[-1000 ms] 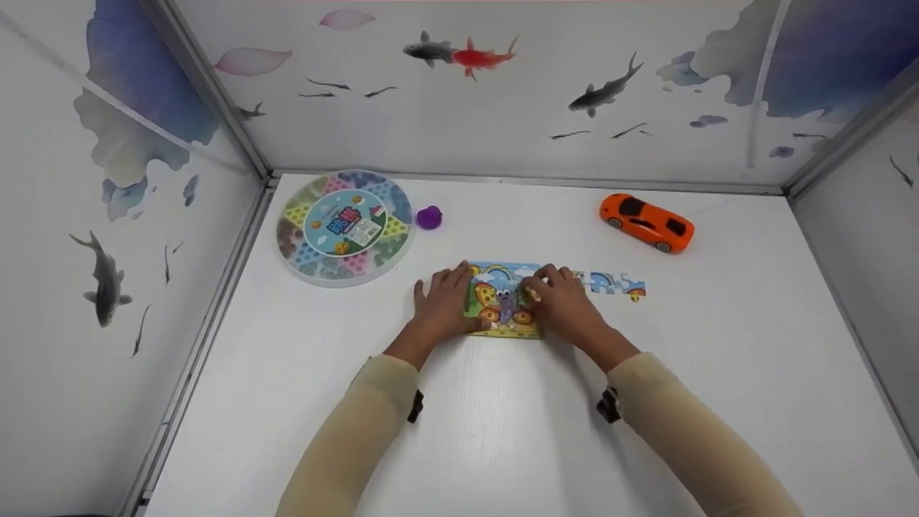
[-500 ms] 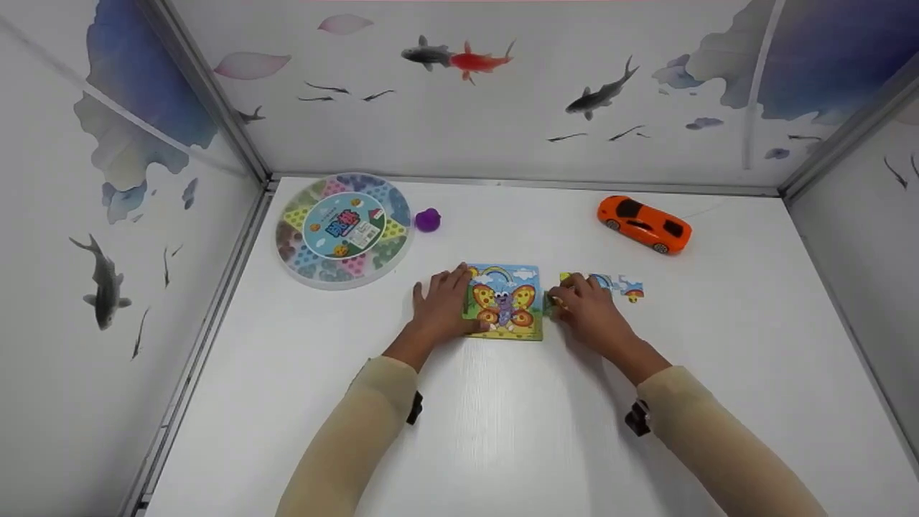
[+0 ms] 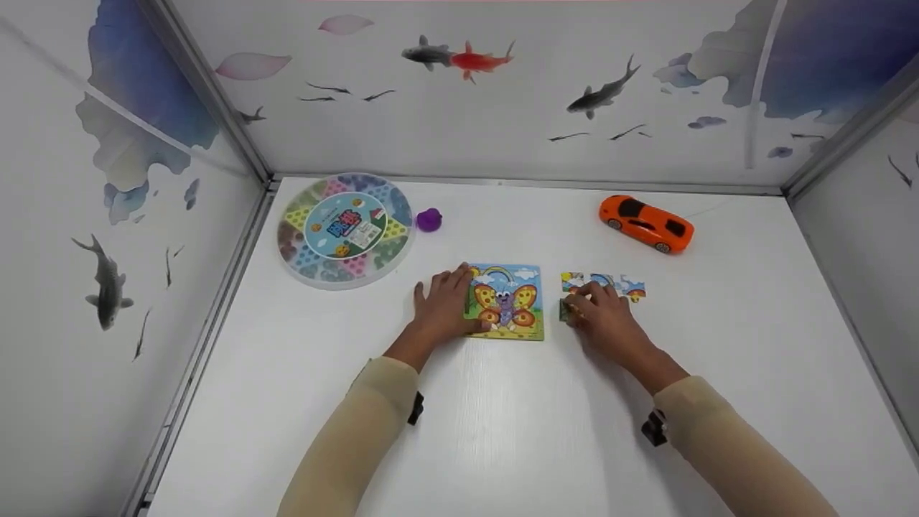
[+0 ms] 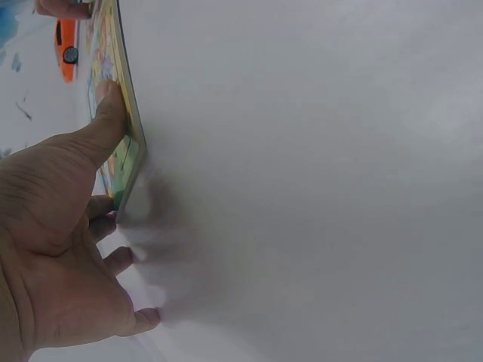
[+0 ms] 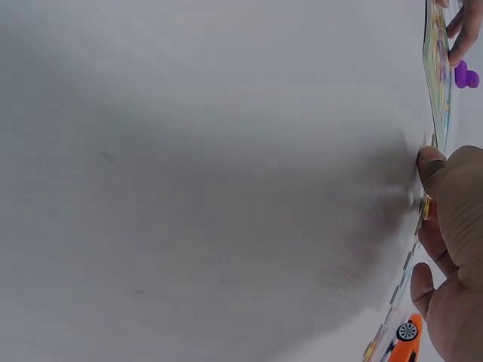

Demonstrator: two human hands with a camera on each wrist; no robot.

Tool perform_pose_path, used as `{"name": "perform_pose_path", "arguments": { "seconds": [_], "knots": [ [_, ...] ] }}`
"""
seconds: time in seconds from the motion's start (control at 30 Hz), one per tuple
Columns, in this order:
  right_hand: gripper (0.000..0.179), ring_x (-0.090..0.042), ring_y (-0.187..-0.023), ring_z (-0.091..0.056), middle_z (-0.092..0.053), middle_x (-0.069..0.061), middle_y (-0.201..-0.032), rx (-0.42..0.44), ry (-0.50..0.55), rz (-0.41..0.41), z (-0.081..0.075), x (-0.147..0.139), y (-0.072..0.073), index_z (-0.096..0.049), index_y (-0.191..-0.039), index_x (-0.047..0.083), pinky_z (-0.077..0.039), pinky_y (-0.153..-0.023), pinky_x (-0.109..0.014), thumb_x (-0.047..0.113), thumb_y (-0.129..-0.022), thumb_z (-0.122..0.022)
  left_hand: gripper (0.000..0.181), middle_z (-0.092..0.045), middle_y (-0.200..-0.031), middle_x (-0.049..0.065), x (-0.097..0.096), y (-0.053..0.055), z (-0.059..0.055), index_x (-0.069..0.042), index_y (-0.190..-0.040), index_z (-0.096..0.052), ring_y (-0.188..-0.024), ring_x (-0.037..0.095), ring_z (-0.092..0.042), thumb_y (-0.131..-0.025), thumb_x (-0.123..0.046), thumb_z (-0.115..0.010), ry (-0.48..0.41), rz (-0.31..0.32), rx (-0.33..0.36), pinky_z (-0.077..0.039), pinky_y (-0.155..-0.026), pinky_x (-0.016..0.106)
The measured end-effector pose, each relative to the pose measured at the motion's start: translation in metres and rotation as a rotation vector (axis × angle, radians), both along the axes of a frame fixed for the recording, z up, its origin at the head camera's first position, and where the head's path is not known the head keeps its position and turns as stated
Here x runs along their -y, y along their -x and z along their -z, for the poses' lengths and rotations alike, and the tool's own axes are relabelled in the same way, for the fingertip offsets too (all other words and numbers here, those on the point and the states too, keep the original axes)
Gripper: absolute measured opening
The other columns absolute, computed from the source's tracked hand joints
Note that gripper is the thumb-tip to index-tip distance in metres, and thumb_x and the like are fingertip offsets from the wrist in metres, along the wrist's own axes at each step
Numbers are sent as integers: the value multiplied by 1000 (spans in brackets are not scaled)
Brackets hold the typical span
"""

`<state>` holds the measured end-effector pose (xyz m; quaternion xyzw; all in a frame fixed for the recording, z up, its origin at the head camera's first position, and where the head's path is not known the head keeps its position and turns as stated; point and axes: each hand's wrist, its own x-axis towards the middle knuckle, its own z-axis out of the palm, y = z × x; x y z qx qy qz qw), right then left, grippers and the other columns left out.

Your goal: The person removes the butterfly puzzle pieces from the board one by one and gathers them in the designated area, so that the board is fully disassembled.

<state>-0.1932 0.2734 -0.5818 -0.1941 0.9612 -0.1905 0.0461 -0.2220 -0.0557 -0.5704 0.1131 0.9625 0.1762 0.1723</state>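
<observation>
A square butterfly jigsaw puzzle (image 3: 505, 298) lies flat on the white table. My left hand (image 3: 443, 307) rests along its left side with fingers spread, the thumb pressing on the picture near the lower left corner and the other fingertips at the edge. In the left wrist view the thumb lies over the puzzle (image 4: 128, 162) and the lower fingers touch the table. To the right of the puzzle my right hand (image 3: 607, 316) pinches a green puzzle piece (image 3: 563, 310) between thumb and fingers, low over the table. Several loose pieces (image 3: 632, 286) lie just beyond that hand, partly covered by it.
An orange toy car (image 3: 646, 223) stands at the back right. At the back left lies a round board game box (image 3: 323, 271) with a colourful lid, and a small purple toy (image 3: 429, 220) sits beside it. Printed white walls (image 3: 495, 122) enclose the table.
My right hand has moved right from the puzzle's right edge with a green piece, uncovering the butterfly picture. My left hand stays in place on the puzzle.
</observation>
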Motion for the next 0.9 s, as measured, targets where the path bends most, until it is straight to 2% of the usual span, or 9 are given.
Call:
{"name": "perform_pose_path", "arguments": {
  "seconds": [0.27, 0.5, 0.9],
  "knots": [
    [42, -41, -135, -52, -58, -16, -148, 19, 11, 20, 1, -4, -2, -69, -144, 16, -48, -114, -70, 16, -104, -79, 110, -19, -187, -1, 0, 0, 1, -19, -178, -24, -171, 31, -21, -95, -62, -82, -8, -4, 4, -13, -136, 73],
    [40, -39, -129, -51, -56, -18, -145, 31, 28, 22, 2, -5, -1, -69, -143, 15, -47, -109, -72, 13, -105, -77, 110, -19, -187, -1, 0, -2, 0, -19, -178, -23, -171, 33, -21, -95, -62, -81, -7, -5, -6, -14, -136, 73],
    [41, -41, -132, -52, -56, -18, -146, 45, -18, 10, -1, -7, 0, -70, -145, 16, -47, -113, -70, 7, -105, -75, 109, -19, -187, -1, 0, -3, -3, -19, -178, -23, -172, 31, -21, -96, -62, -81, -6, -5, -9, -14, -136, 72]
  ]
}}
